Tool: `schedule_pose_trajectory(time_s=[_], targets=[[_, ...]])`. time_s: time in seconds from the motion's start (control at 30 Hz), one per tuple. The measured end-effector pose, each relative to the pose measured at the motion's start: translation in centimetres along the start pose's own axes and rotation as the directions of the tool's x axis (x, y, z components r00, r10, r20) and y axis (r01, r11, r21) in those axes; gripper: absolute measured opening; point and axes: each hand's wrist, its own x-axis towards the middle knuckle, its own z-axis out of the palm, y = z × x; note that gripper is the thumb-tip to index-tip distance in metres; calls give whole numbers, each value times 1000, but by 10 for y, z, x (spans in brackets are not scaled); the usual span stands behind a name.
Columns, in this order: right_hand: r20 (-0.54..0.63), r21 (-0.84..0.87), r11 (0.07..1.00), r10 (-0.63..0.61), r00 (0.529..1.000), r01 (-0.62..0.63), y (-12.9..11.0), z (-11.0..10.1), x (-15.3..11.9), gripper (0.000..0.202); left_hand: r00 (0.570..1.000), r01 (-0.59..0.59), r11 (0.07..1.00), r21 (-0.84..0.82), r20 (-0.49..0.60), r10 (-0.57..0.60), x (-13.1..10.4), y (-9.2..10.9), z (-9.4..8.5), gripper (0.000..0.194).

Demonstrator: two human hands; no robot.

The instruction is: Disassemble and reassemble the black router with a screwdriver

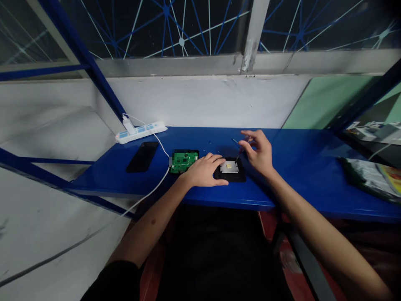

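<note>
My left hand [205,170] lies over the left side of a black plastic casing [241,177], fingers at its far left and thumb along its near edge, gripping it. A silver metal plate [230,167] with a small pale yellow patch sits in the casing. My right hand [260,152] pinches a thin screwdriver [239,153], held upright, its tip at the plate's far right corner. Left of my left hand is a green circuit board [180,162] in a black housing, partly covered by that hand. A thin rod [234,140] shows beside my right fingertips.
A black phone [142,156] lies on the blue table [294,167] at the left. Behind it is a white power strip [140,132] with a plugged-in charger; its white cable [156,186] crosses the table's front edge. Tiny loose pieces lie behind the casing. A shiny packet [372,177] is far right.
</note>
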Motion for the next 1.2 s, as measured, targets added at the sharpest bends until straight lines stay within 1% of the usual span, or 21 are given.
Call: schedule_pose_trajectory(time_s=[0.1, 0.2, 0.27, 0.4, 0.47, 0.57, 0.67, 0.73, 0.93, 1.1, 1.2], targets=[[6, 1, 1000, 30, 1000, -30, 0, 0, -2, 28, 1000, -5, 1000, -13, -5, 5, 0, -1, 1, 84], [30, 38, 998, 54, 998, -55, -2, -1, -3, 30, 1000, -8, 1000, -20, -4, 8, 0, -1, 1, 85], [23, 27, 999, 33, 999, -34, -3, -1, -2, 27, 1000, -4, 1000, -22, -3, 4, 0, -2, 1, 85], [-28, -97, 995, -40, 999, 37, -3, -1, 0, 22, 1000, -2, 1000, -26, 5, 2, 0, -1, 0, 86], [-44, -120, 992, -45, 998, 39, -3, -1, 1, 21, 1000, 3, 1000, -27, 18, -3, 0, -1, -1, 86], [-46, -81, 997, 13, 999, -16, -3, -1, -1, 25, 999, 11, 1000, -26, 37, -10, 0, 0, -2, 86], [-1, 1, 998, 62, 998, -62, -3, -2, -2, 27, 1000, 10, 1000, -21, 28, -9, 0, 1, -2, 86], [18, 17, 999, 48, 999, -48, -3, -2, -3, 25, 1000, 10, 1000, -16, 18, -9, 0, 1, -2, 86], [17, -81, 997, 0, 1000, 1, -2, -1, -2, 26, 1000, 10, 1000, -10, 22, -9, 0, 1, -2, 86], [-1, -56, 998, 18, 1000, -18, 1, 0, -1, 26, 1000, 7, 1000, -17, 13, -6, 0, 1, -2, 86], [-11, -77, 997, 19, 1000, -19, 3, 0, 0, 25, 1000, 0, 1000, -20, 7, 0, 0, 1, -2, 85]])
